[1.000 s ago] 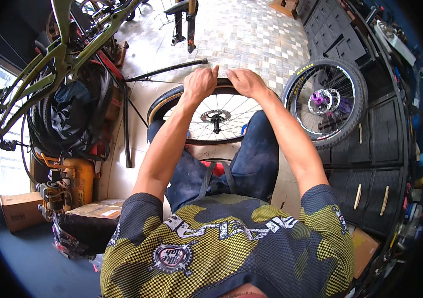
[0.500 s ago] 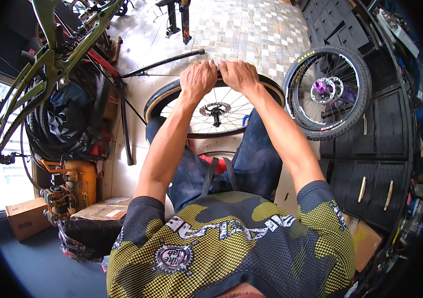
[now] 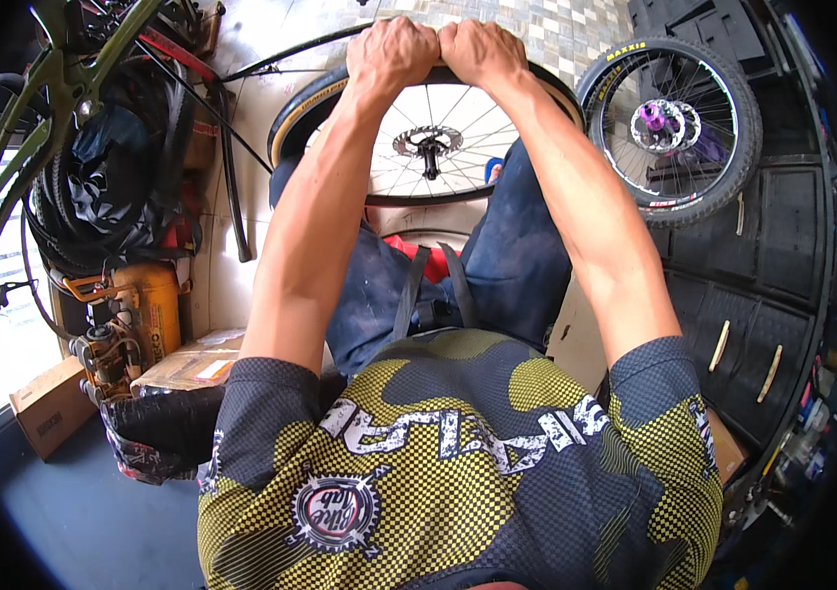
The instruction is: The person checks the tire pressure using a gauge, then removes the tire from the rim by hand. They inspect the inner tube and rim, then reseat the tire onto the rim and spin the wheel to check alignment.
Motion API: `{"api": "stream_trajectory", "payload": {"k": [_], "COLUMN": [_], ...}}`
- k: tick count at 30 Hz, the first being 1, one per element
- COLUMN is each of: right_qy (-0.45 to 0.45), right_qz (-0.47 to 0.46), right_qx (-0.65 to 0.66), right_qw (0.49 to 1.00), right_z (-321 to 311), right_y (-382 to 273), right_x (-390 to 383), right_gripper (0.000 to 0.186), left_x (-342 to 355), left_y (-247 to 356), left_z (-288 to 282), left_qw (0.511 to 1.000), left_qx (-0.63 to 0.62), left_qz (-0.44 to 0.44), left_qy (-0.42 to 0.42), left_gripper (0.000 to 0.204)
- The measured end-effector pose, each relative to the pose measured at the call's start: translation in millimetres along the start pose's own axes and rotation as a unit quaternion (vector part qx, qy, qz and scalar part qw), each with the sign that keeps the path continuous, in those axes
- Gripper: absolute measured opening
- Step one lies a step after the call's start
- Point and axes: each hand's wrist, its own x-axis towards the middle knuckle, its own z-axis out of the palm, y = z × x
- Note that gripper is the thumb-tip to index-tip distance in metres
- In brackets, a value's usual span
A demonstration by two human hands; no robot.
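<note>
A spoked bicycle wheel with a disc rotor (image 3: 428,143) stands tilted between my knees. Its black tyre (image 3: 312,101) has a tan sidewall. My left hand (image 3: 394,57) is closed over the far edge of the tyre. Right beside it, thumbs nearly touching, my right hand (image 3: 482,54) grips the same edge. Both arms are stretched out, and the fingers curl out of sight on the far side. Whether the tyre bead sits inside the rim under my hands is hidden.
A second wheel (image 3: 669,128) with a knobbly tyre leans on black drawers (image 3: 733,334) at the right. On the left are a green bike frame (image 3: 64,88), a pile of tyres (image 3: 74,216), an orange compressor (image 3: 148,310) and cardboard boxes (image 3: 55,408). Dark stand legs (image 3: 236,197) reach near the wheel.
The whole view has shifted, with the surroundings higher in the picture. My hands and the wheel's far edge have risen further still, arms more stretched. Both hands keep their grip on the tyre.
</note>
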Motion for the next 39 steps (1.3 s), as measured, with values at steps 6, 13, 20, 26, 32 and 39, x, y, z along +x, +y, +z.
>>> {"api": "stream_trajectory", "payload": {"k": [6,13,20,26,32,39], "right_qy": [0.006,-0.091,-0.146,-0.155,-0.17,-0.108], "right_qz": [-0.021,-0.122,-0.125,-0.15,-0.14,-0.076], "right_qx": [0.007,0.065,0.008,0.029,0.019,-0.022], "right_qw": [1.0,0.986,0.981,0.976,0.975,0.991], "right_z": [10,-21,-35,-26,-25,-6], "right_y": [17,36,4,4,0,-11], "right_x": [-2,-14,-13,-6,-3,-12], "right_gripper": [0.058,0.068,0.067,0.061,0.06,0.054], "left_x": [-1,-52,-56,-59,-60,-56], "left_y": [-5,-58,-69,-66,-61,-55], "left_z": [6,-29,-32,-19,-12,-11], "left_qw": [0.998,0.981,0.979,0.99,0.99,0.994], "left_qx": [-0.029,-0.172,-0.185,-0.101,-0.096,-0.074], "left_qz": [0.044,0.086,0.083,0.096,0.09,0.059], "left_qy": [0.035,0.011,-0.001,0.029,0.06,0.063], "left_gripper": [0.053,0.044,0.051,0.049,0.049,0.052]}}
